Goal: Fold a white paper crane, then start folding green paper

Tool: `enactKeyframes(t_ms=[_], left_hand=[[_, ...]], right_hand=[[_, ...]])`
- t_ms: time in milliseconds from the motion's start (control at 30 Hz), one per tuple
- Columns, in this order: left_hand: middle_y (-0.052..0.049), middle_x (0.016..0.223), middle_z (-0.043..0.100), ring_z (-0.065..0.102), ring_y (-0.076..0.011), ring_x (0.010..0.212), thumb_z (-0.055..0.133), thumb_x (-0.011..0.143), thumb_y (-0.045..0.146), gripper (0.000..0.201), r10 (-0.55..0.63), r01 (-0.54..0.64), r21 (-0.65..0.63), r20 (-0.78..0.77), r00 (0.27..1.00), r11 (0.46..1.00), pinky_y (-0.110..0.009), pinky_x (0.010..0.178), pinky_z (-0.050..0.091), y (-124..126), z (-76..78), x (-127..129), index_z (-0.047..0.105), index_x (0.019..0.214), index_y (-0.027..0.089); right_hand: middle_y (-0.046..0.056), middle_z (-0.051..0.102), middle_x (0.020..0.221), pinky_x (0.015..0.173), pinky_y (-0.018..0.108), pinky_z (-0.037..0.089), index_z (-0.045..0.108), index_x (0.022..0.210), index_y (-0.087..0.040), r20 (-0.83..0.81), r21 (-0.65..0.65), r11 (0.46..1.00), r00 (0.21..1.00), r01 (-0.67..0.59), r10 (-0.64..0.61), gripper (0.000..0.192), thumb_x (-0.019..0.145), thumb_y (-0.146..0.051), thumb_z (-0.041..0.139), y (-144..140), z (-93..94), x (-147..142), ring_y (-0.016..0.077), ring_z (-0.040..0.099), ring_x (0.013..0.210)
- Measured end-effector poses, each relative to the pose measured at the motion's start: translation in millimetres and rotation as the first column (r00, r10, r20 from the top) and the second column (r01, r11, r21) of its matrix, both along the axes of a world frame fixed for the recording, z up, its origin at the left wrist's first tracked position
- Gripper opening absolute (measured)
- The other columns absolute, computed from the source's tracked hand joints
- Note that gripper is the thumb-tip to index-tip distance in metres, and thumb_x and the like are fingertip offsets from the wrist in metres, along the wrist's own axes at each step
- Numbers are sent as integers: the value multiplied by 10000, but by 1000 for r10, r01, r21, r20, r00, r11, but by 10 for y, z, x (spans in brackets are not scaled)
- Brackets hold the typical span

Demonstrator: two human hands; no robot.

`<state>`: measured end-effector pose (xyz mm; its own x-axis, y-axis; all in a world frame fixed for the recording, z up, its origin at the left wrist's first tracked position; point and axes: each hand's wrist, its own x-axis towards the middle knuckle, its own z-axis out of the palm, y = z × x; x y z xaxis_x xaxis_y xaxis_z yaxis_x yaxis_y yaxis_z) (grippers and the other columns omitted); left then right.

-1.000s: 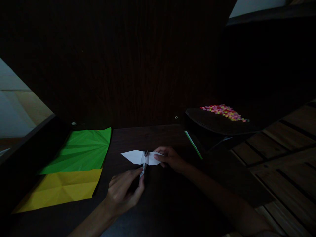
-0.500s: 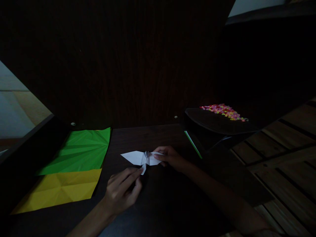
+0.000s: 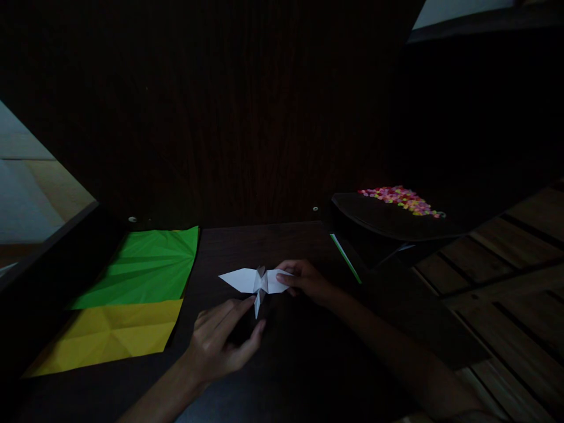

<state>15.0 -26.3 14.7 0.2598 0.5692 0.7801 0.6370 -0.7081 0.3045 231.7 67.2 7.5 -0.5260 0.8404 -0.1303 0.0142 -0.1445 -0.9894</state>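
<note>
A white folded paper figure [image 3: 255,282] lies lengthwise left to right, one point toward the viewer. The right hand [image 3: 306,281] pinches its right end; the left hand [image 3: 224,341], fingers loosely spread, touches the near point.

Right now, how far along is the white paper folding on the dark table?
Well along: the white folded paper already has two spread wing-like flaps and a narrow point hanging toward the person. In hand: the right hand pins its right flap to the dark table, while the left hand has fingertips at the narrow point. The creased green sheet and yellow sheet lie flat to the left, not folded into a figure.
</note>
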Motion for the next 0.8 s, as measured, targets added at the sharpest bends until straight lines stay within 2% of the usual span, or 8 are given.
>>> enactKeyframes(t_ms=[167, 233, 300, 433, 533, 633, 700, 800], left_hand=[[-56, 704, 696, 667, -153, 577, 646, 780, 162, 162, -71, 70, 33, 22, 997, 997, -231, 525, 522, -22, 90, -32, 640, 937, 126], [-38, 645, 662, 634, -147, 538, 567, 815, 140, 78, -99, 98, 5, 42, 994, 995, -235, 492, 488, -13, 123, -59, 634, 855, 139], [-25, 610, 623, 594, -137, 513, 510, 843, 115, 128, -79, 82, -32, 71, 994, 996, -238, 481, 457, 17, 137, -91, 620, 785, 148], [-16, 657, 622, 576, -141, 586, 559, 855, 107, 107, 82, -75, -53, 141, 987, 996, -262, 586, 466, 127, 115, -159, 617, 785, 163], [-58, 814, 662, 613, -199, 780, 580, 867, 197, 77, 187, -167, -172, 110, 976, 971, -332, 744, 485, 225, 82, -210, 647, 887, 167], [-82, 979, 676, 617, -249, 932, 613, 851, 353, 253, 289, -203, -407, 162, 943, 891, -384, 827, 484, 319, 54, -251, 655, 1028, 178], [-86, 1050, 691, 635, -244, 953, 612, 851, 419, 359, 288, -62, -635, 260, 922, 770, -360, 811, 495, 370, 46, -263, 641, 1121, 184], [-74, 873, 728, 657, -196, 740, 597, 851, 472, 405, 240, 231, -809, 412, 879, 541, -287, 653, 503, 416, 50, -256, 681, 1093, 158]], right_hand=[[-15, 583, 622, 394, 188, 293, 673, 837, -135, -18, 9, 1000, 1000, 11, -11, 333, 725, -442, 737, 8, 13, 11, 59, 432, 438], [-18, 579, 616, 390, 184, 288, 673, 837, -135, -25, 12, 1000, 1000, 12, -12, 337, 721, -443, 743, 23, -3, 25, 58, 431, 439], [-17, 580, 622, 391, 182, 288, 676, 847, -136, -33, 11, 1000, 999, 5, -5, 337, 717, -438, 752, 44, -26, 46, 59, 435, 447], [-8, 588, 658, 397, 180, 295, 692, 865, -139, -50, 6, 1000, 998, -25, 25, 313, 728, -413, 755, 82, -55, 85, 60, 448, 473], [-9, 576, 656, 393, 181, 291, 694, 856, -137, -45, -17, 1000, 999, -25, 24, 316, 716, -412, 764, 94, -45, 93, 63, 446, 482], [-16, 560, 626, 390, 182, 284, 687, 831, -132, -14, -38, 999, 1000, -11, 11, 332, 690, -418, 780, 95, -24, 86, 64, 434, 473], [-17, 560, 618, 392, 181, 280, 681, 824, -131, -19, -45, 999, 1000, -18, 17, 329, 691, -415, 779, 93, -18, 82, 61, 431, 468], [-17, 566, 611, 390, 182, 272, 677, 828, -131, -16, -31, 998, 999, -52, 51, 316, 706, -407, 770, 89, -23, 83, 59, 429, 457]])
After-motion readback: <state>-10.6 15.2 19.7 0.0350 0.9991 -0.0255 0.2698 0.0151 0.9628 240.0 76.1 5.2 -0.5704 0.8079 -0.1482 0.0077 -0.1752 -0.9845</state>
